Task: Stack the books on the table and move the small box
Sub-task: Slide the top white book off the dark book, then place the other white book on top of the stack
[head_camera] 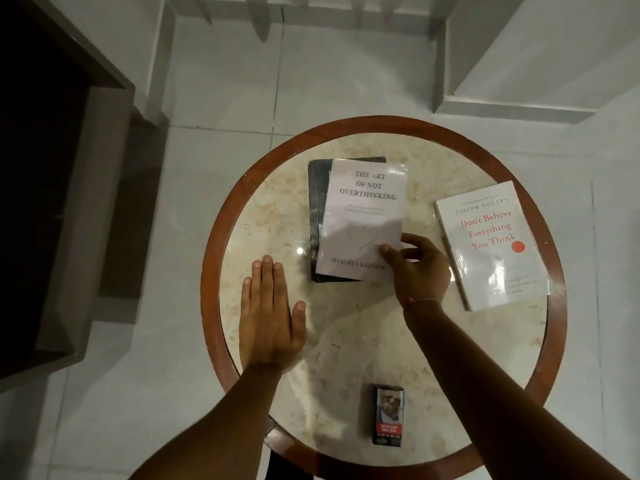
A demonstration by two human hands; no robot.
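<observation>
The right hand [417, 268] pinches the near right corner of a pale paperback book [363, 216], thumb on the cover, fingers curled at its edge. That book lies askew on a dark book [317, 216] at the middle of the round marble-topped desk with a reddish wooden rim [221, 216]. The left hand [268, 317] rests flat and spread on the desk, holding nothing.

A white plastic-wrapped book with red lettering [491, 244] lies just right of the right hand, long axis running away, unstacked. The small dark printed box [388, 414] stands near the front edge, between both forearms. The dark book's cover is mostly hidden.
</observation>
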